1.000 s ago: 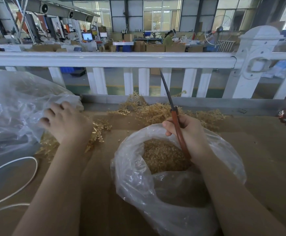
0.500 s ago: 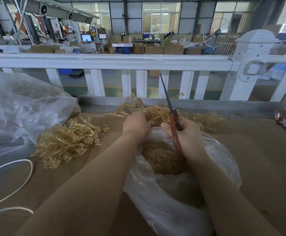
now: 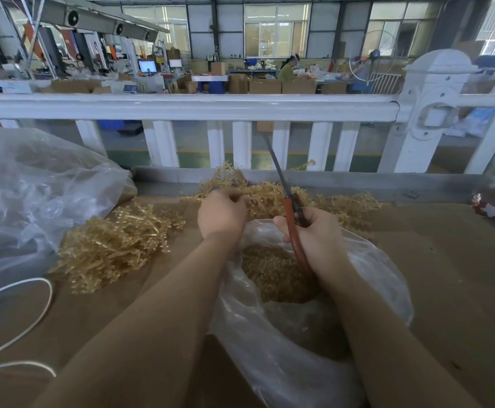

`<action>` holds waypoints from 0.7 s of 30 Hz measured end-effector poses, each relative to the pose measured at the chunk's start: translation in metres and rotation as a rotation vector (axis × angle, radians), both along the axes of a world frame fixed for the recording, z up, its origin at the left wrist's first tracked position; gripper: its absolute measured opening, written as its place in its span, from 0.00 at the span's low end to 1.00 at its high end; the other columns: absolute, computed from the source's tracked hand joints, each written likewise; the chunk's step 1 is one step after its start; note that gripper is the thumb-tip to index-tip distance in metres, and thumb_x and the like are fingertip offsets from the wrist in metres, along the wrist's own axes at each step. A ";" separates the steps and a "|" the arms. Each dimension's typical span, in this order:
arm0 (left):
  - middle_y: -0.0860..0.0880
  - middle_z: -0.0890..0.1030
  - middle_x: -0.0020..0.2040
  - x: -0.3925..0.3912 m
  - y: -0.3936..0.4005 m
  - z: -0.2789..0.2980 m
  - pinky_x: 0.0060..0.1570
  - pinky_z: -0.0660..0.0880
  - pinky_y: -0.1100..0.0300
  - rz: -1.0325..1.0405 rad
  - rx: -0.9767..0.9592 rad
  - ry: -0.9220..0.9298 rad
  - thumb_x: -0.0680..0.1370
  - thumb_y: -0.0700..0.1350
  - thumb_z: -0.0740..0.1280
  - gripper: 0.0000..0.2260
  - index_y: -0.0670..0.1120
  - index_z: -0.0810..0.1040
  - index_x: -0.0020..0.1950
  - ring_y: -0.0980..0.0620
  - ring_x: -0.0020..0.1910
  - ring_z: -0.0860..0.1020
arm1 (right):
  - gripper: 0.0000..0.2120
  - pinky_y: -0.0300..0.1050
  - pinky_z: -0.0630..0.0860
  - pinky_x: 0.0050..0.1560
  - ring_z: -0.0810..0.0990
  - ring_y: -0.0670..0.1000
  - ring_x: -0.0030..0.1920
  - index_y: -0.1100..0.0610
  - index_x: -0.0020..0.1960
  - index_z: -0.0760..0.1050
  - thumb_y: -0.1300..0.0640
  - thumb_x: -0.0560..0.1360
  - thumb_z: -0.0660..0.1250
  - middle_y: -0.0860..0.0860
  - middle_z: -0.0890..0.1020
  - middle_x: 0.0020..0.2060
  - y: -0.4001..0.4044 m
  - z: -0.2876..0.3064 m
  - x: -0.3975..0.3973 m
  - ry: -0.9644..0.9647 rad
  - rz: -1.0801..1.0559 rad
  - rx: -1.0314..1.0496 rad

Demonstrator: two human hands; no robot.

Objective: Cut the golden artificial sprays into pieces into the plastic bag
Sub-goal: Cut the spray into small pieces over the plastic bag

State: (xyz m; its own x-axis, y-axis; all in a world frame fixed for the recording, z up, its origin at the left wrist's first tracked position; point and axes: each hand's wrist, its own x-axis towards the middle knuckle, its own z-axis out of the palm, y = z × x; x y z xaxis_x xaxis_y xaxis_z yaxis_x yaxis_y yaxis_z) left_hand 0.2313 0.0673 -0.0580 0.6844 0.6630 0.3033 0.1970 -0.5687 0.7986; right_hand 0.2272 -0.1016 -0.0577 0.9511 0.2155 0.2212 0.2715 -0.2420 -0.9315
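Observation:
A clear plastic bag [image 3: 367,278] sits open on the brown table in front of me, with a heap of cut golden pieces [image 3: 272,275] inside. My right hand [image 3: 314,234] grips red-handled scissors [image 3: 291,219] above the bag's mouth, blades pointing up and away. My left hand [image 3: 222,213] is at the bag's far rim, fingers curled into a golden spray [image 3: 266,195] from the pile along the table's back edge. A second pile of golden sprays [image 3: 116,242] lies to the left.
A large crumpled clear bag [image 3: 28,195] fills the left side. A white cord [image 3: 28,325] loops at the lower left. A white railing [image 3: 199,107] runs behind the table. Small red and white ornaments [image 3: 487,209] lie at the right edge.
My left hand left the pile on the left and crossed to the sprays behind the bag, where it now holds one. The right hand with the scissors stayed above the bag.

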 end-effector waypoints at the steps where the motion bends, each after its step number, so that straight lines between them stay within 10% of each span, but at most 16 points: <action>1: 0.55 0.84 0.42 -0.001 -0.001 0.002 0.44 0.80 0.57 0.016 -0.013 -0.051 0.78 0.50 0.69 0.05 0.54 0.85 0.50 0.53 0.41 0.82 | 0.08 0.51 0.84 0.42 0.83 0.46 0.31 0.50 0.39 0.80 0.49 0.73 0.76 0.47 0.84 0.31 0.000 0.000 0.000 -0.001 -0.005 -0.014; 9: 0.64 0.80 0.39 -0.017 -0.007 0.020 0.45 0.79 0.60 -0.025 0.027 -0.539 0.79 0.50 0.70 0.04 0.53 0.83 0.51 0.63 0.41 0.80 | 0.09 0.29 0.73 0.31 0.83 0.43 0.31 0.51 0.40 0.81 0.46 0.73 0.75 0.46 0.85 0.31 0.001 0.000 0.001 0.066 0.011 0.066; 17: 0.46 0.84 0.43 -0.038 -0.013 0.009 0.39 0.77 0.51 -0.413 0.855 -0.799 0.75 0.41 0.75 0.04 0.42 0.86 0.48 0.46 0.41 0.81 | 0.27 0.36 0.64 0.19 0.71 0.45 0.21 0.66 0.51 0.80 0.40 0.72 0.71 0.57 0.83 0.37 -0.011 0.003 0.000 0.200 0.247 0.555; 21: 0.47 0.84 0.43 -0.046 -0.017 0.008 0.39 0.72 0.55 -0.486 1.144 -0.790 0.73 0.42 0.78 0.05 0.46 0.87 0.48 0.48 0.42 0.77 | 0.15 0.39 0.59 0.20 0.64 0.47 0.20 0.59 0.37 0.77 0.49 0.73 0.75 0.53 0.69 0.23 -0.013 0.003 0.005 0.258 0.291 0.564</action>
State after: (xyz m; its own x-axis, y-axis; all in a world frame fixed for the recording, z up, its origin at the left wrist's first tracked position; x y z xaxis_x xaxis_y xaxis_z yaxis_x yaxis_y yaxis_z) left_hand 0.1857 0.0507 -0.0504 0.1762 -0.4312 0.8849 -0.4572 -0.8320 -0.3144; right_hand 0.2322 -0.1146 -0.0552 0.9091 0.3891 0.1487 0.0043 0.3483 -0.9374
